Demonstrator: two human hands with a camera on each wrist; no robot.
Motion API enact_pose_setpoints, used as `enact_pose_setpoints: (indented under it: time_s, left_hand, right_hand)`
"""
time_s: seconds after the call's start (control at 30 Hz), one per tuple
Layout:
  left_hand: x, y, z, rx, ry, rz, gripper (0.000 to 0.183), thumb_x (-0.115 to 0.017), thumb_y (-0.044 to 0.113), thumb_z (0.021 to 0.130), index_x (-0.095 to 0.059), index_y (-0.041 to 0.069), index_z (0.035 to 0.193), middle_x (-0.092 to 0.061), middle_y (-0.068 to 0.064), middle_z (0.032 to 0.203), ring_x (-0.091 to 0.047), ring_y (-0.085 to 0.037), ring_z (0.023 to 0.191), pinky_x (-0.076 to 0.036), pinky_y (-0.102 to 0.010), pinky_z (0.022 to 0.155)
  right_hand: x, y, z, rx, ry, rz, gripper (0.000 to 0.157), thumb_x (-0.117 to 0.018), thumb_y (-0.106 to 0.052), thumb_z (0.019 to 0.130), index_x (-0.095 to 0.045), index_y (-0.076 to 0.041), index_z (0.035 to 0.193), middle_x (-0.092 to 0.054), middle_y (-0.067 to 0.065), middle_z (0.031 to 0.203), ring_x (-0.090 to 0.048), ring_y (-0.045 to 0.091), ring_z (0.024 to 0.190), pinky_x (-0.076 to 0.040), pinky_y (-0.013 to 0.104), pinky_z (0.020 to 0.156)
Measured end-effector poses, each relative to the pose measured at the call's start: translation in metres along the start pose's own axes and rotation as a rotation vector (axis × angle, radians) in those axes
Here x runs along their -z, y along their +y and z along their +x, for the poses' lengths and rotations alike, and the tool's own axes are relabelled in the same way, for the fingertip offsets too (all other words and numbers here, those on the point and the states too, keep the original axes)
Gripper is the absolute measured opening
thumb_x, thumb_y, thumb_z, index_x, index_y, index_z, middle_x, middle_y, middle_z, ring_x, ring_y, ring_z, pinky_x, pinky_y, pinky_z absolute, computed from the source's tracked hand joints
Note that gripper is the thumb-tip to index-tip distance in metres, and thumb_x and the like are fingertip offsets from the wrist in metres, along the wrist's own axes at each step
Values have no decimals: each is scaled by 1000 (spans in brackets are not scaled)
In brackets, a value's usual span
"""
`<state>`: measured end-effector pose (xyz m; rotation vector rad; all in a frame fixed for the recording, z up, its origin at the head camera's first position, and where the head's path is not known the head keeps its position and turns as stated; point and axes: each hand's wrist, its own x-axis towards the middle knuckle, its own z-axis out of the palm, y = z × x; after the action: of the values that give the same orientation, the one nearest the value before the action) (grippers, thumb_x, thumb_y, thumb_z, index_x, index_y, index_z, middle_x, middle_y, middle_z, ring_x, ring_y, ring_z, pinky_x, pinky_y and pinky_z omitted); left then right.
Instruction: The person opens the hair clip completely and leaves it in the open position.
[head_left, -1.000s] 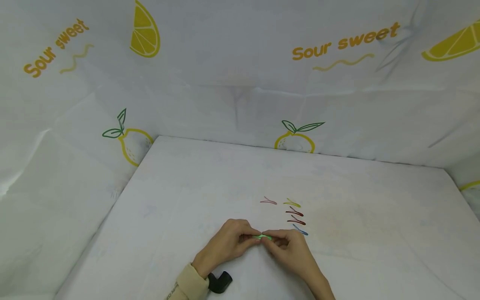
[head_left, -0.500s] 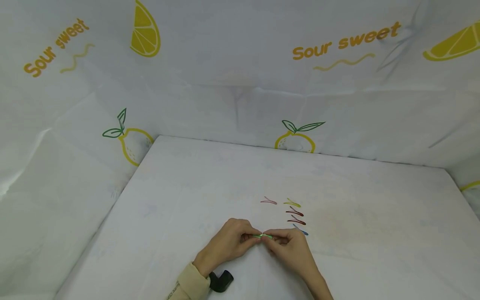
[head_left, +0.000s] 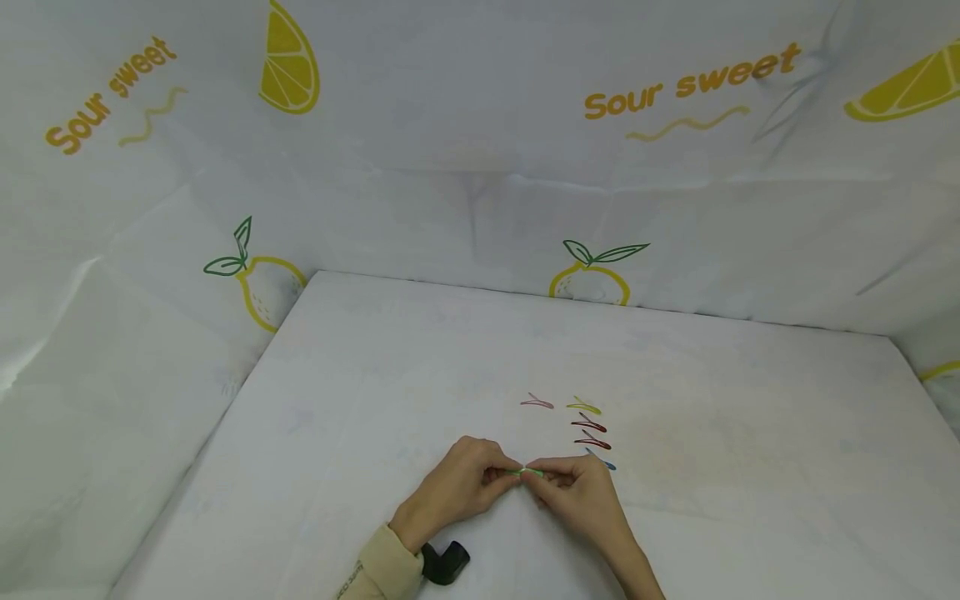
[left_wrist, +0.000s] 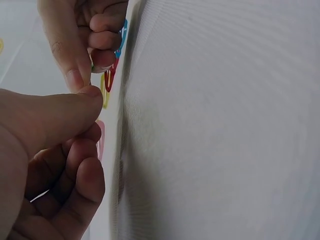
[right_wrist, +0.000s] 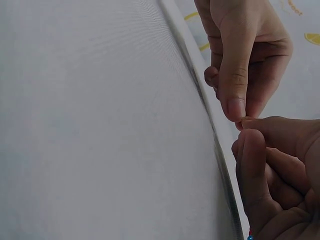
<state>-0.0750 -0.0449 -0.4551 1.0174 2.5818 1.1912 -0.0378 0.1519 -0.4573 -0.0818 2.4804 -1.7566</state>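
Note:
A bright green snap hair clip (head_left: pixel 534 472) lies between my two hands in the head view, mostly covered by fingertips. My left hand (head_left: pixel 459 485) pinches its left end with thumb and forefinger. The other end is pinched by my right hand (head_left: pixel 581 498) in the same way. Both wrist views show the fingertips meeting, with the clip almost wholly hidden. Just past the right hand, a blue hair clip (head_left: pixel 608 465) is partly covered by it. Behind that lie two red hair clips (head_left: pixel 594 442) and a yellow hair clip (head_left: pixel 587 407), all with their arms apart.
A pink hair clip (head_left: pixel 538 405) lies left of the yellow one. Beside the left cuff is a black curved object (head_left: pixel 447 563), partly hidden by the sleeve. The white table (head_left: pixel 360 358) meets a lemon-printed white cloth (head_left: pixel 420 217) at the back.
Both hands stay almost in place with the green clip between them. My left wrist and cuff shift slightly right, and the right hand covers a little more of the blue clip.

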Motion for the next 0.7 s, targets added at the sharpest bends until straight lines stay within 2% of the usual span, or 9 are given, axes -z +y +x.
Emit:
enact_pose_setpoints:
  time_s: [0.2,0.43,0.7]
  left_hand:
    - [0,0,1,23,9,-7,14,-77,11,91,-82,5,102,-76,-3,77,-43,11,60,-38,-7,56]
    - [-1,2,3,-12,49,9,11,-77,10,91,-82,6,100,-77,-3,77,-44,10,59,-37,-5,54]
    - [-1,0,3,-14,65,-3,12,-78,10,90,-82,5,99,-76,-2,75,-50,10,61,-42,-5,58]
  right_hand:
    - [-1,-1,1,-17,11,-4,7,-82,-11,85,-81,-4,86,-65,6,54,-51,-3,45,-39,16,47]
    - [-2,-1,2,-17,22,2,8,-79,-8,87,-81,-1,89,-71,8,60,-61,0,48,-46,18,49]
    - [-2,-1,2,-13,31,15,7,-78,-5,88,-79,1,90,-72,8,62,-62,1,49,-48,18,49]
